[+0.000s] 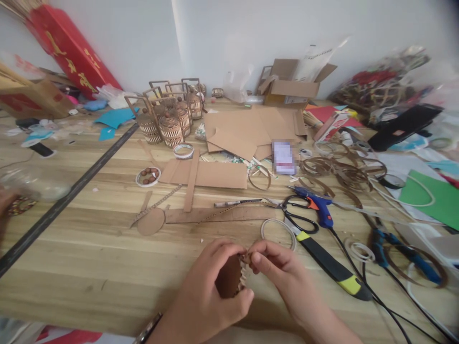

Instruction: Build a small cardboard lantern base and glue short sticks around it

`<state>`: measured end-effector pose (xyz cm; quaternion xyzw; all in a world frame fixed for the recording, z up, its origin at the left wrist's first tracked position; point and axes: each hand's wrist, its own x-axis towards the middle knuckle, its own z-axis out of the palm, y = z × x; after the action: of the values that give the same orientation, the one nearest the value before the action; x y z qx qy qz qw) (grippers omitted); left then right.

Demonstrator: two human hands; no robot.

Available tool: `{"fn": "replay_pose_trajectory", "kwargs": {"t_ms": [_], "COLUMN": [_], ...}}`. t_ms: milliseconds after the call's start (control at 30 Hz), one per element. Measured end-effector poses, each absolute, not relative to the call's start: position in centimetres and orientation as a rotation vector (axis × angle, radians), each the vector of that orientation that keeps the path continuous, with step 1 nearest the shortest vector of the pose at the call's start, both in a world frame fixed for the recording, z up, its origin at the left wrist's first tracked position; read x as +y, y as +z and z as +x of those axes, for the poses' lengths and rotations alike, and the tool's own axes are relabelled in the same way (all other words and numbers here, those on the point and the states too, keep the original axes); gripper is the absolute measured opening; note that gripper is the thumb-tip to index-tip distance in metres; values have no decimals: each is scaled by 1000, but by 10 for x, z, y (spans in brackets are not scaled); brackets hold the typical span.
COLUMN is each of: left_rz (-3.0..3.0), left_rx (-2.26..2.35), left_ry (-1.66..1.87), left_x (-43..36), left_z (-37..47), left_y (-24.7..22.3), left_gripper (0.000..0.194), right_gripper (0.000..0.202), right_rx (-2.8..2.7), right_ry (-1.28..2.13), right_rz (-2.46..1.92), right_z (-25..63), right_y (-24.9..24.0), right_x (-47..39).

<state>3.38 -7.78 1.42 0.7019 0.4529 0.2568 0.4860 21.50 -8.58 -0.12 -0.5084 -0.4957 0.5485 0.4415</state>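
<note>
My left hand (202, 291) is closed round a small brown cardboard cylinder (228, 277), thumb and fingers curving about its wall. A wavy, corrugated edge shows along its right side. At the top of that edge, my right hand (285, 272) pinches the rim between thumb and fingertips; any small piece in the pinch is hidden. Just beyond the hands lies a white ring (278, 234). A round cardboard disc (151, 221) and a long cardboard strip (218, 215) rest farther left on the wooden table (107, 282).
Right of my hands are a utility knife (330, 263), scissors (301, 215), a blue glue gun (321, 205) and pliers (405, 253). Several lidded baskets (172, 129) stand behind, near a dish of brown beads (148, 177). Another person's hand (6, 203) is at far left.
</note>
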Motion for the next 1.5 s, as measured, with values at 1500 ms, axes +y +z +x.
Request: {"fn": "replay_pose_trajectory", "kwargs": {"t_ms": [1500], "left_rz": [1028], "left_rx": [935], "left_ry": [660], "left_x": [-65], "left_z": [21], "left_y": [-9], "left_gripper": [60], "right_gripper": [45], "right_rx": [-1351], "right_ry": [970], "right_rz": [-1450], "right_z": [352], "right_y": [6], "right_x": [14]}}
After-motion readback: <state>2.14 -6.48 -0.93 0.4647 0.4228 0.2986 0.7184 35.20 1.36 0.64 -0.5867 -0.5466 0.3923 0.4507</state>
